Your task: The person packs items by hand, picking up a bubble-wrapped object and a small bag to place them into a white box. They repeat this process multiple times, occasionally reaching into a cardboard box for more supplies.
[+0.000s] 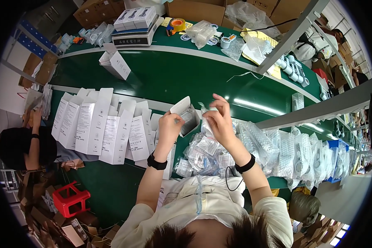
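My left hand [170, 129] grips the side of an open white carton [181, 106], its flap standing up. Something wrapped in clear plastic [188, 115] shows inside the carton. Just right of it, my right hand [220, 123] is raised, its thumb and fingers pinching what looks like a small clear plastic bag [203, 109]. A heap of small clear bags [206, 152] with parts in them lies below my hands. To the left, several white cartons [89, 124] with raised flaps stand in rows.
Bubble-wrap pouches [285, 153] line the right side. A lone open carton [115, 65] stands across the green conveyor belt [161, 72]. A scale [134, 39] bearing boxes sits at the back. Metal posts [293, 39] cross the right. Another person [27, 144] works at far left, near a red stool [70, 199].
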A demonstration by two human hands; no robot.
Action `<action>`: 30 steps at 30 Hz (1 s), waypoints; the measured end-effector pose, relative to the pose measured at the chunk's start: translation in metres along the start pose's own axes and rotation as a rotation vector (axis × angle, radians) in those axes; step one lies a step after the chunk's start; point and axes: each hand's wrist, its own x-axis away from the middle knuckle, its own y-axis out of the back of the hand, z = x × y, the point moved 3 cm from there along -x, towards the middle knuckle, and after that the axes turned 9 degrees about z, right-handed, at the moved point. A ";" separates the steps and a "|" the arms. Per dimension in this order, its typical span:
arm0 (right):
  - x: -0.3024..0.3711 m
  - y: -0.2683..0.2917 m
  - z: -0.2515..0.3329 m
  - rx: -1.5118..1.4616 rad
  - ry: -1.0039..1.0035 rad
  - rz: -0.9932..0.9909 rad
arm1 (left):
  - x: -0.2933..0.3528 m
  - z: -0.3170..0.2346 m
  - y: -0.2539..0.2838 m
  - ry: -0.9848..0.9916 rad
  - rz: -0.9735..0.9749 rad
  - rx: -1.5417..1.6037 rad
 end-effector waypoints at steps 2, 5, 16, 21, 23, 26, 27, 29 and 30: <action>-0.002 -0.003 0.002 0.064 0.077 0.012 | 0.000 -0.001 0.000 0.012 0.009 -0.024; 0.003 -0.016 -0.010 0.023 0.005 0.282 | -0.001 0.001 0.002 0.040 0.021 -0.072; -0.002 -0.043 -0.017 0.256 0.547 0.670 | -0.003 0.005 0.002 -0.013 0.046 -0.001; 0.004 -0.053 -0.009 0.313 0.519 0.779 | -0.003 0.017 0.001 -0.089 -0.020 -0.030; 0.013 -0.054 -0.015 0.289 0.498 0.737 | 0.000 0.016 0.003 0.002 0.038 0.033; 0.024 -0.052 -0.021 0.242 0.469 0.653 | 0.009 0.009 0.009 -0.008 -0.019 0.195; 0.028 -0.052 -0.021 0.229 0.456 0.690 | 0.017 0.006 0.013 -0.066 -0.104 0.326; 0.032 -0.053 -0.023 0.214 0.414 0.759 | 0.037 -0.013 0.030 -0.171 -0.213 0.426; 0.033 -0.055 -0.026 0.216 0.408 0.757 | 0.052 -0.032 0.046 -0.215 -0.233 0.398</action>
